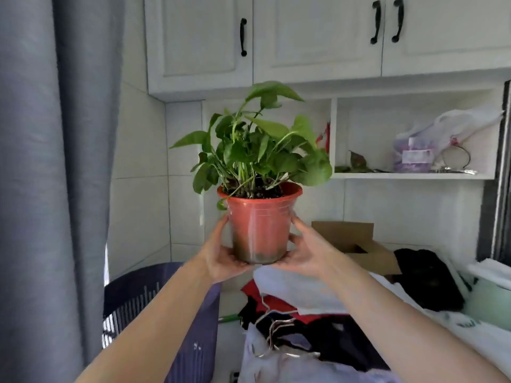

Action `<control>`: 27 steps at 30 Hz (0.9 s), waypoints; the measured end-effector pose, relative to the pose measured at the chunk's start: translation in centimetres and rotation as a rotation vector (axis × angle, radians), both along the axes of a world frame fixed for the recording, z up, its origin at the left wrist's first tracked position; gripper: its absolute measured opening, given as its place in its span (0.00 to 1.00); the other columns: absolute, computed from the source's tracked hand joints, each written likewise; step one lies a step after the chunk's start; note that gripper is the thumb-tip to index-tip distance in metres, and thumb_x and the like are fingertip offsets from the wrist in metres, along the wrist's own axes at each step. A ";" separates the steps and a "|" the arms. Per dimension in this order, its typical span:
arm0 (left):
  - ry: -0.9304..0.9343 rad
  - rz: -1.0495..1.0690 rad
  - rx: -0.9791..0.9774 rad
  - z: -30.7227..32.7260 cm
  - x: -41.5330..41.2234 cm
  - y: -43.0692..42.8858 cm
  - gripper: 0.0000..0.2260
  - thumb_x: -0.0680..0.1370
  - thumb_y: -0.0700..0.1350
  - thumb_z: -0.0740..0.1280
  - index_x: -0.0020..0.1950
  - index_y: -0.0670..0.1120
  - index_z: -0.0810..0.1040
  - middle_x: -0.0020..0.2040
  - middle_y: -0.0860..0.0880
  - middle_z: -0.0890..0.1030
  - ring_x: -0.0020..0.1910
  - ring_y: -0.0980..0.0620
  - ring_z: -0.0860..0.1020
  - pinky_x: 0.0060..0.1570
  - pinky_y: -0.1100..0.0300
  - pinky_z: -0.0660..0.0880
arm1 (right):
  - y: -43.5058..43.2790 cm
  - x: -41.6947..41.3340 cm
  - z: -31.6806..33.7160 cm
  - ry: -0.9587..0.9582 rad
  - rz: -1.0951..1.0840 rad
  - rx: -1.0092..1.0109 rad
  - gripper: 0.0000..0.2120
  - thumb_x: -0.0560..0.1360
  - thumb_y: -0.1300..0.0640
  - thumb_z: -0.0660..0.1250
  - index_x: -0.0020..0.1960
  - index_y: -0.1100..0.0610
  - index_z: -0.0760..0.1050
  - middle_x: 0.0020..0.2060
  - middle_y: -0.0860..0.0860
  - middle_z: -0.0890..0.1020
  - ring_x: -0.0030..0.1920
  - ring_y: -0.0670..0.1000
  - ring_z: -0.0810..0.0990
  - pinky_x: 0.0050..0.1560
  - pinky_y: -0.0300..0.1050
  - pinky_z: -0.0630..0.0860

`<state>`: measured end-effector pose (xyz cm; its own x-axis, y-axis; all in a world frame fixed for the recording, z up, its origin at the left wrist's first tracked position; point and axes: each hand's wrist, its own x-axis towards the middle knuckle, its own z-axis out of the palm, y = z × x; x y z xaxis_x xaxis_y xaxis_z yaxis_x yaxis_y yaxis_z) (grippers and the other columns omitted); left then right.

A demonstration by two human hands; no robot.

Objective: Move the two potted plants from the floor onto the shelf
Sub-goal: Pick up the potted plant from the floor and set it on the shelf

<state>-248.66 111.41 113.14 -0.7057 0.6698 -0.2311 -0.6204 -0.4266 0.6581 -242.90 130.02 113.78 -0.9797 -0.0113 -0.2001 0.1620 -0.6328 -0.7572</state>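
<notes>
A green leafy plant in a reddish-orange plastic pot [258, 230] is held up in the air at the middle of the head view. My left hand [219, 255] cups its lower left side and my right hand [305, 251] cups its lower right side and base. The pot stands upright, in front of the white open shelf [412, 176] under the wall cupboards. The shelf's left compartment lies mostly hidden behind the leaves. A second potted plant is not in view.
The right shelf compartment holds a plastic bag [431, 145], dry leaves and small items. Below are a cardboard box [359, 244], a heap of clothes [318, 322] and a purple laundry basket [166, 313]. A grey curtain [49, 161] hangs at left.
</notes>
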 end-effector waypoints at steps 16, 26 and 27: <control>0.071 -0.021 0.053 10.2 -21.2 7.3 0.43 0.60 0.61 0.77 0.61 0.32 0.70 0.53 0.30 0.81 0.57 0.35 0.79 0.50 0.42 0.80 | 7.8 -22.5 11.0 0.034 -0.003 0.107 0.34 0.62 0.41 0.78 0.59 0.57 0.71 0.59 0.67 0.74 0.55 0.71 0.78 0.48 0.69 0.79; 0.178 0.049 -0.053 16.3 -32.6 7.2 0.45 0.63 0.65 0.75 0.64 0.32 0.68 0.59 0.35 0.78 0.56 0.37 0.78 0.54 0.45 0.77 | 6.9 -34.4 16.1 0.053 -0.108 0.103 0.36 0.68 0.36 0.71 0.64 0.59 0.68 0.62 0.67 0.72 0.55 0.70 0.76 0.52 0.68 0.76; 0.179 0.050 -0.056 16.7 -33.3 7.4 0.44 0.63 0.64 0.75 0.63 0.32 0.68 0.59 0.35 0.78 0.56 0.37 0.78 0.54 0.45 0.77 | 6.9 -35.2 16.5 0.052 -0.122 0.096 0.36 0.68 0.36 0.71 0.64 0.59 0.67 0.62 0.67 0.72 0.54 0.70 0.76 0.51 0.68 0.76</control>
<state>-281.96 118.83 129.81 -0.7707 0.6229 -0.1342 -0.4701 -0.4137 0.7797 -278.12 136.95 130.25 -0.9817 0.1249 -0.1438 0.0477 -0.5698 -0.8204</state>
